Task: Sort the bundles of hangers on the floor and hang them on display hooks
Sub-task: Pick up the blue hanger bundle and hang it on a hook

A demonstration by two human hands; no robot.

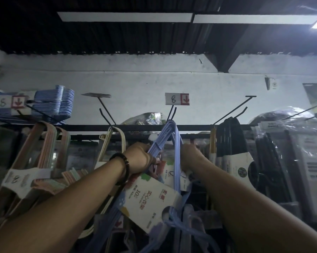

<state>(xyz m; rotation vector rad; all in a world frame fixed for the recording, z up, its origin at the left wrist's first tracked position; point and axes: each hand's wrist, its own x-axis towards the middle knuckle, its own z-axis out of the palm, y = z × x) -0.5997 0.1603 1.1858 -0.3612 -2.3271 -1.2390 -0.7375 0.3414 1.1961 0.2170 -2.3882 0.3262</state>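
A bundle of blue hangers [169, 133] hangs by its top on a black display hook [172, 112] under a price tag marked 8 [177, 99]. A white printed card sleeve [150, 199] wraps the bundle lower down. My left hand [140, 157], with a dark bracelet on the wrist, grips the bundle's left arm. My right hand [190, 155] holds its right side just below the hook. Both arms reach upward. The fingers of both hands are partly hidden behind the hangers.
Pink and beige hanger bundles [44, 143] hang at the left, a cream bundle [110, 143] on the neighbouring hook, black hangers [228, 137] at the right. Stacked blue hangers [53, 105] sit on the top shelf. An empty hook [243, 106] juts out at upper right. Plastic-wrapped goods [290, 152] fill the far right.
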